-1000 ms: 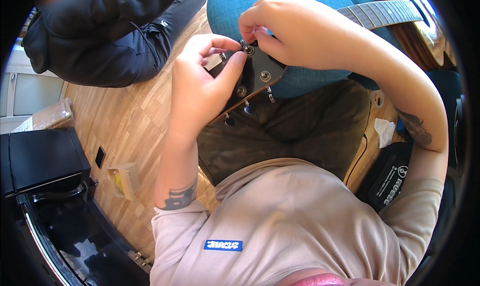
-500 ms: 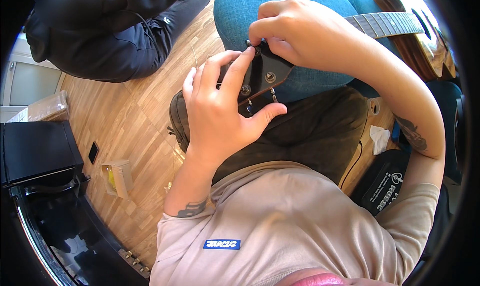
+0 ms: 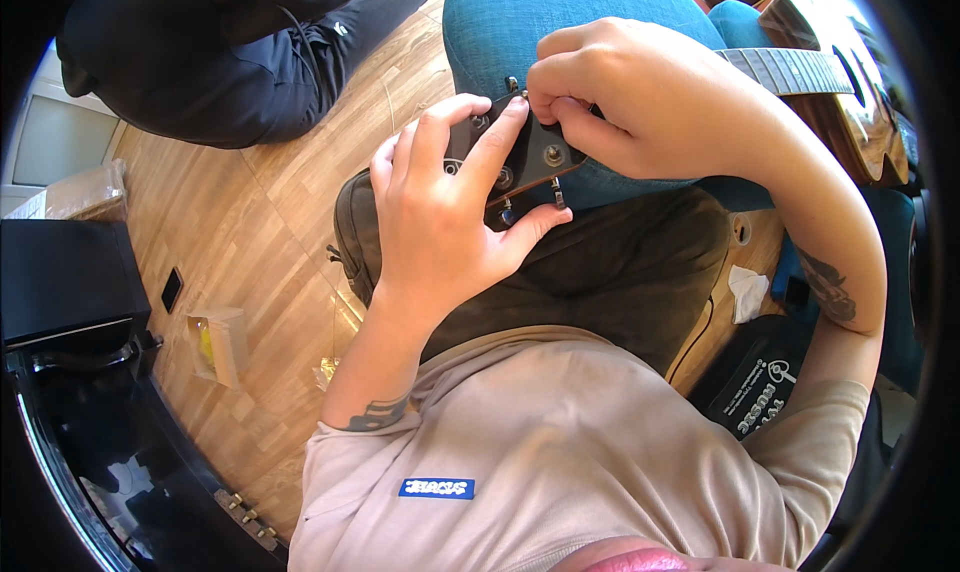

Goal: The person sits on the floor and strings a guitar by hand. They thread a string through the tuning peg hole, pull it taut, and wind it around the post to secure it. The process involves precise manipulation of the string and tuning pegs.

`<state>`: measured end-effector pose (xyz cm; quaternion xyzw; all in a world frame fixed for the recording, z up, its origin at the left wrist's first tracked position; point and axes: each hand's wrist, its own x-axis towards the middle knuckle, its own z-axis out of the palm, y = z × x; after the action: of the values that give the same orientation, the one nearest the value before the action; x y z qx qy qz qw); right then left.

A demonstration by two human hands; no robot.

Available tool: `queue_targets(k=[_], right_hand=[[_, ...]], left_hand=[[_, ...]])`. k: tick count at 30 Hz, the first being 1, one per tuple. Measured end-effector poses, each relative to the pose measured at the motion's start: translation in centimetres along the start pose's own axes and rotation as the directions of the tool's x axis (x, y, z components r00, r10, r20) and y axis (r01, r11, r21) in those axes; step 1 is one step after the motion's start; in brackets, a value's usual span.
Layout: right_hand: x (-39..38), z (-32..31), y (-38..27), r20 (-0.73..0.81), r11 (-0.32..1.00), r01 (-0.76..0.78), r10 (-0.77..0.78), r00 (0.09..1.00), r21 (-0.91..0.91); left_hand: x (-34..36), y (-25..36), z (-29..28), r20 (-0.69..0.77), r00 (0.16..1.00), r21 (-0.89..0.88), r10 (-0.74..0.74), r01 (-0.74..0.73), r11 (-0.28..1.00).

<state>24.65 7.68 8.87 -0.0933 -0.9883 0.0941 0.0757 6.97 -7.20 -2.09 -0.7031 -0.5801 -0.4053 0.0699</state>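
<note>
A dark guitar headstock (image 3: 530,154) with metal string posts and tuning pegs lies in front of me against a blue cushion. My left hand (image 3: 436,210) rests across its left part, fingers spread. The index fingertip touches the face near the far edge, and the thumb is by a tuning peg (image 3: 558,193) on the near edge. From the right, my right hand (image 3: 625,100) bends over the headstock, its fingers closed in a pinch close to the left index fingertip. Whatever is between those fingers is hidden.
Blue upholstery (image 3: 590,17) lies under the guitar neck (image 3: 790,70). A person in dark clothes (image 3: 230,72) sits at far left. On the wooden floor are a phone (image 3: 172,289), a small open carton (image 3: 218,346) and white tissue (image 3: 747,293). A glossy black object (image 3: 130,452) stands left.
My right hand has drawn away from the tuning peg at the far edge, toward the right and nearer me, and its fingers are more curled. My left hand stays on the headstock.
</note>
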Motion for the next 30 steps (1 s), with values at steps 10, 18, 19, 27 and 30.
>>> queue_targets(k=[10,18,19,27,30], right_hand=[[0.1,-0.6,-0.1,-0.002,0.995,0.006,-0.006,1.000,0.097],[-0.6,-0.8,-0.1,-0.001,0.990,-0.027,0.027,1.000,0.140],[-0.5,-0.6,0.1,-0.016,0.991,0.001,0.001,1.000,0.137],[-0.8,-0.1,0.0,-0.033,0.994,0.013,-0.010,0.999,0.112],[-1.0,-0.1,-0.2,-0.027,0.997,0.001,0.001,1.000,0.083]], left_hand=[[-0.1,-0.1,0.1,-0.003,0.998,-0.048,-0.058,0.058,0.997],[-0.3,0.1,0.0,0.018,0.998,-0.019,-0.066,0.066,0.998],[-0.3,0.1,-0.1,0.020,0.998,-0.023,-0.068,0.068,0.997],[-0.3,0.0,0.0,0.017,0.998,-0.030,-0.061,0.061,0.998],[-0.2,0.0,-0.1,0.025,0.998,-0.022,-0.060,0.060,0.998]])
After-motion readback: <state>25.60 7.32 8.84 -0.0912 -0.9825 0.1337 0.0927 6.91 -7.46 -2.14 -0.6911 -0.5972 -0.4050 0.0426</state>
